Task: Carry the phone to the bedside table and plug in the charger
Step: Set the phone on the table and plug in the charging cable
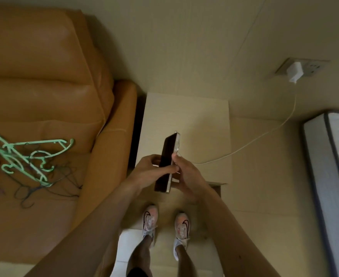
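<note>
Phone [167, 162] upright over bedside table [194, 116] | left hand [148, 168] fingers clamped | right hand [186, 172] fingers gripping edge

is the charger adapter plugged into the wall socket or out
Plugged in: the white charger adapter sits in the wall socket, and its cable runs down across the bedside table toward the phone.

cable [250, 140] end hidden behind right hand [186, 174], mattress [332, 176] cropped
</note>
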The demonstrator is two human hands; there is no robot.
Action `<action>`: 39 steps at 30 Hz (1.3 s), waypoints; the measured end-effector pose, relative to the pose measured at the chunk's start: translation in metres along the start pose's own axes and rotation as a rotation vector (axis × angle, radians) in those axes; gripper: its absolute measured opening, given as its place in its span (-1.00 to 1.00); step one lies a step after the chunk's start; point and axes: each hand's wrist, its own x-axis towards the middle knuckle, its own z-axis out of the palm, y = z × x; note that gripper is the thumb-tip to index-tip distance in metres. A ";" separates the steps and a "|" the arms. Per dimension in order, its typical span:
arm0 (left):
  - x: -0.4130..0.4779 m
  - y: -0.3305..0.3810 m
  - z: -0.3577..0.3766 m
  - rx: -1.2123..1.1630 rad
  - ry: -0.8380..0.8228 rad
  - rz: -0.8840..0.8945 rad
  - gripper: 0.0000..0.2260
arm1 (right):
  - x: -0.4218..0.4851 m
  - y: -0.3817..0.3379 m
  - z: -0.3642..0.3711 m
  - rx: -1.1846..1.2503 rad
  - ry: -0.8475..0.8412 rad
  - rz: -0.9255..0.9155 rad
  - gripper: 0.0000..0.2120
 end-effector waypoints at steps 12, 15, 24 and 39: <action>0.210 -0.048 -0.016 0.253 0.196 -0.149 -0.49 | 0.168 0.028 -0.061 -0.116 0.302 0.021 -0.84; 0.257 -0.066 -0.011 0.394 0.308 -0.176 -0.41 | 0.199 0.059 -0.079 -0.270 0.405 0.041 -0.86; 0.351 -0.082 0.010 0.739 0.424 -0.179 -0.13 | 0.256 0.094 -0.096 -0.569 0.469 -0.007 -0.79; 0.380 -0.089 0.038 0.922 0.487 -0.220 -0.01 | 0.324 0.079 -0.091 -0.884 0.620 -0.135 -0.80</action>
